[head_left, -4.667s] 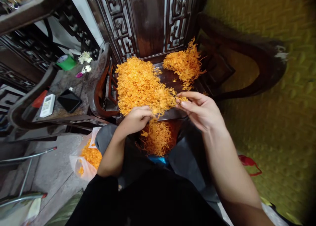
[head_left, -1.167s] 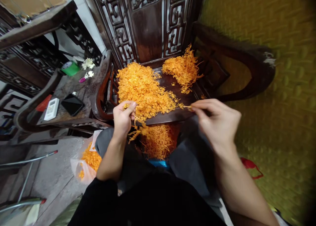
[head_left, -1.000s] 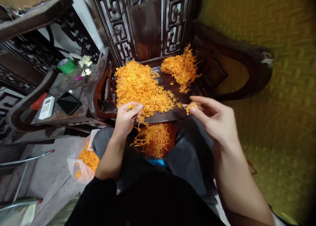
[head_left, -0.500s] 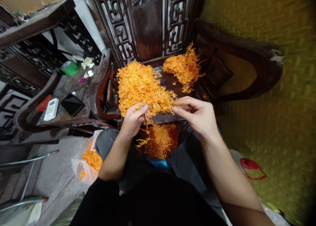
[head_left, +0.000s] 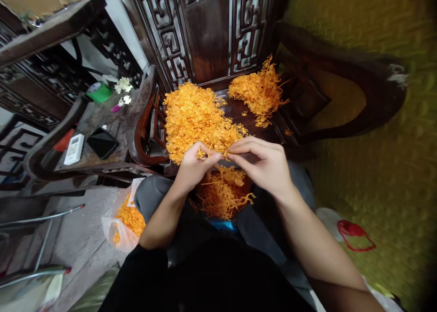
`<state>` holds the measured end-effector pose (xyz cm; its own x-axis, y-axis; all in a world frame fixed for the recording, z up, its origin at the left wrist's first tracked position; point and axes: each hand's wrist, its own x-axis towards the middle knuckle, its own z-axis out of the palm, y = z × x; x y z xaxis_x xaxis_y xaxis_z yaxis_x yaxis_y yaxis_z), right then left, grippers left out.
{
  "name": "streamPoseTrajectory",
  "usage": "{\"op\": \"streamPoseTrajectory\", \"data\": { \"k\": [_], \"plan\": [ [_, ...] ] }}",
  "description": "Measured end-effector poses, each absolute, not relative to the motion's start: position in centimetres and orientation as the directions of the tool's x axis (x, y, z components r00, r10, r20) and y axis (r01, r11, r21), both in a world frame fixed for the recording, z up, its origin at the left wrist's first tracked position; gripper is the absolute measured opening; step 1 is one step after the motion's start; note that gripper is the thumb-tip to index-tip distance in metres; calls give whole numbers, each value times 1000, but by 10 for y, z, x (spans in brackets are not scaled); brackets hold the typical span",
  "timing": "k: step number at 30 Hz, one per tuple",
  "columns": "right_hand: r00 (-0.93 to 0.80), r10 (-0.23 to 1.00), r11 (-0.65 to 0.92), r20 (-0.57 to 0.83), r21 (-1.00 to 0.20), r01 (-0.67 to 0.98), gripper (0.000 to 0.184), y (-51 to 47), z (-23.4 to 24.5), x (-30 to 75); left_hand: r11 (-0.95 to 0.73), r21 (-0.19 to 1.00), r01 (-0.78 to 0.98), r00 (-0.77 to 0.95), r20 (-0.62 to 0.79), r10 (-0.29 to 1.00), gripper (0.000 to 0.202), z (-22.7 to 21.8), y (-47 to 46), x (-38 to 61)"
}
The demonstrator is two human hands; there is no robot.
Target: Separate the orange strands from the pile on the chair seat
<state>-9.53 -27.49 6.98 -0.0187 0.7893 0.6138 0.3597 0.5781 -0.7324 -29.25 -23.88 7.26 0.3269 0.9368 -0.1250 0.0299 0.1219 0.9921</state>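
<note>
My left hand (head_left: pixel 195 167) and my right hand (head_left: pixel 265 164) meet fingertip to fingertip above my lap. Both pinch an orange stringy strand (head_left: pixel 226 154), and part of it hangs below the fingers. Right behind them a large heap of small orange frilly pieces (head_left: pixel 194 116) covers much of a dark wooden chair seat (head_left: pixel 235 112). A looser orange tangle (head_left: pixel 257 96) lies at the seat's far right. Between my knees sits a mass of thin orange strands (head_left: pixel 216 196), partly hidden by my hands, with something blue (head_left: pixel 223 224) under its near edge.
On a side table (head_left: pixel 92 118) at left are a phone (head_left: pixel 102 143), a white device (head_left: pixel 74 149), green tape (head_left: pixel 99 92) and white flowers (head_left: pixel 123 85). A plastic bag of orange pieces (head_left: pixel 128 221) stands on the floor. A curved chair arm (head_left: pixel 378 89) juts out at right.
My right hand has moved left and my left hand slightly right, so the fingertips now meet. The strand end that dangled below my left hand now hangs beneath both hands.
</note>
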Motion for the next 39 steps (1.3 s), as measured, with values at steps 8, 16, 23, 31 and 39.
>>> {"op": "streamPoseTrajectory", "data": {
  "k": [8,16,23,31,39],
  "plan": [
    [-54,730,653,681,-673,348,19,-286,66,-111,-260,909,326,171,214,962,27,67,-243,-287],
    [266,782,517,564,-825,229,15,-289,84,-76,-77,989,122,64,70,996,38,66,-218,-310],
    [318,916,47,242,-855,516,16,-162,-14,-60,75,994,-75,250,-54,967,43,73,-230,-308],
    [49,877,405,477,-792,457,19,-214,38,-83,125,989,-85,291,-95,952,40,68,-231,-308],
    [-156,794,600,587,-721,346,6,-273,74,-103,128,992,-14,352,-115,929,36,75,-238,-302]
  ]
}}
